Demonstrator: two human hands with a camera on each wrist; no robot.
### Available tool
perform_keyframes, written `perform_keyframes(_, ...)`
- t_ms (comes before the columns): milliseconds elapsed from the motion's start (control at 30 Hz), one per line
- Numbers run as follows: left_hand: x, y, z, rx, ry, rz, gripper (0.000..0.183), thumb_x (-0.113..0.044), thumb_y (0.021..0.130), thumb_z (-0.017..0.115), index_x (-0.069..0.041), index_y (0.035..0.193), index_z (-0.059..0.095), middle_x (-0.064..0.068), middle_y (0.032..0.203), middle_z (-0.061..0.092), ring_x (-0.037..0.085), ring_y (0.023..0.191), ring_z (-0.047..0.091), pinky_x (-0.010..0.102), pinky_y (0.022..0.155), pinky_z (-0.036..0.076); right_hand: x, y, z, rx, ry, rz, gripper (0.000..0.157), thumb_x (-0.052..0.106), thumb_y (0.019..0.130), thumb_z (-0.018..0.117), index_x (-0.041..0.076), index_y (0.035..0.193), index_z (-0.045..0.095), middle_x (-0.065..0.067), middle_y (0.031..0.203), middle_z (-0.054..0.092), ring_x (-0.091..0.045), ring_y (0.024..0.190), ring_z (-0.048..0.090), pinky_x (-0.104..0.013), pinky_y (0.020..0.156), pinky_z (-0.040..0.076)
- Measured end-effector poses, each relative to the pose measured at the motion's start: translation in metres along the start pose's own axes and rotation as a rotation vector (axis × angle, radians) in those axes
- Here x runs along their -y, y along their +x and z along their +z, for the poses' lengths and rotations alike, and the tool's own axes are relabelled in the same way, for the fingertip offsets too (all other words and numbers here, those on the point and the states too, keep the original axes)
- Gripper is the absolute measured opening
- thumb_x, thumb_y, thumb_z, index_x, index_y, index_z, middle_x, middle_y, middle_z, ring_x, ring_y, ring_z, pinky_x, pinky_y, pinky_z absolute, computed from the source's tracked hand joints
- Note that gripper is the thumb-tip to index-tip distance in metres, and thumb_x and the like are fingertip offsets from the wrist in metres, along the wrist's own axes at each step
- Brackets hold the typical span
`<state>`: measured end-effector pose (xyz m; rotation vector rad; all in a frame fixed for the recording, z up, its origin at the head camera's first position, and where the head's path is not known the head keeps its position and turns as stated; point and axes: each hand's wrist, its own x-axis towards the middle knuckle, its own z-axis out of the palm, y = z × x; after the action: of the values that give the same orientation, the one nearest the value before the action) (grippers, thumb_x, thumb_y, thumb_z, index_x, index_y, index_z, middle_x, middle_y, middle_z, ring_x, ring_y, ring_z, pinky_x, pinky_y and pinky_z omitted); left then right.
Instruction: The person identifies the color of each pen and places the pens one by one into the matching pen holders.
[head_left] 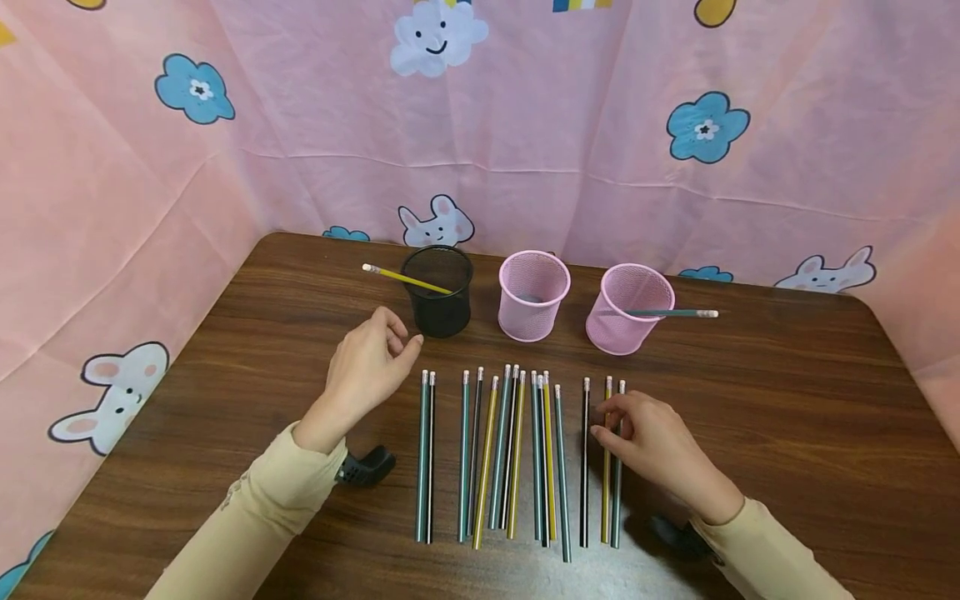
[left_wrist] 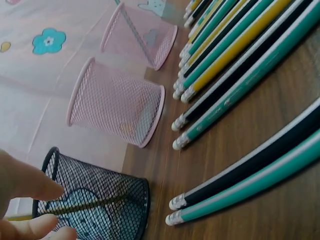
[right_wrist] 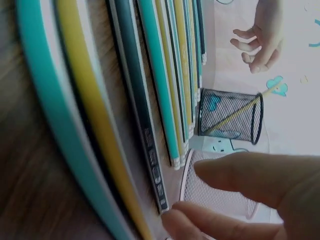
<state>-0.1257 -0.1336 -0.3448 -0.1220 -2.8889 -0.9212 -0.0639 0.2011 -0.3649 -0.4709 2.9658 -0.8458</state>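
Reference landmark: the middle pink mesh pencil cup. The row of eraser-tipped pencils lies on the near side of this landmark, eraser ends toward it. Near and to its right, at the row's right end, lie a black striped pencil, a yellow pencil and a green pencil.

The right hand is over this group. In the right wrist view its thumb and fingers are apart, with nothing between them; a fingertip is at the black striped pencil's end, but contact cannot be confirmed. The left hand is near and to the left of the landmark. Its fingers are bent, apart from the thumb and without a pencil.

Left of the landmark, the black mesh pencil cup holds one slanted yellow pencil; right of it, the right-hand pink mesh pencil cup holds one slanted green pencil. No pencil shows in the landmark.

Step in hand, as judged: selecting a pencil for transfer to a cup. The next move probably calls for closing the right fingers on a single pencil, without disturbing its neighbours, then lifting.

Supporting surface: brown desk. Beyond the landmark: pink printed cloth.
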Motion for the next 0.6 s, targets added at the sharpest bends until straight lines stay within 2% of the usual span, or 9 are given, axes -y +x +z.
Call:
perform_keyframes(133,-0.002,-0.007,0.001,0.049,0.005,0.033,0.019,-0.026,0.091,0.062,-0.007,0.090,0.059,0.005,0.078,0.065,0.015,0.058,0.053,0.029,0.049,0.039,0.005,0.003,0.003,0.016,-0.056,0.028,0.015,0.015,0.080,0.074,0.005,0.090,0.069,0.003,0.071,0.055,-0.004,0.057,0.042,-0.023,0.053,0.035)
perform_keyframes(267,-0.004,-0.014,0.002,0.081,0.005,0.056,0.017,-0.025,0.091,0.062,-0.009,0.086,0.060,0.003,0.075,0.062,0.013,0.054,0.050,0.028,0.046,0.038,0.007,0.007,0.007,0.002,-0.084,0.021,0.015,0.014,0.077,0.076,0.005,0.084,0.066,0.001,0.070,0.052,-0.007,0.059,0.043,-0.024,0.054,0.036)
perform_keyframes(600,-0.007,-0.030,0.006,0.096,0.012,0.100,0.016,-0.024,0.090,0.064,-0.011,0.082,0.060,-0.001,0.069,0.057,0.010,0.052,0.046,0.027,0.046,0.037,0.011,0.010,0.016,0.055,-0.116,0.034,0.019,0.013,0.075,0.078,0.008,0.073,0.060,0.000,0.066,0.049,-0.010,0.060,0.044,-0.026,0.053,0.036)
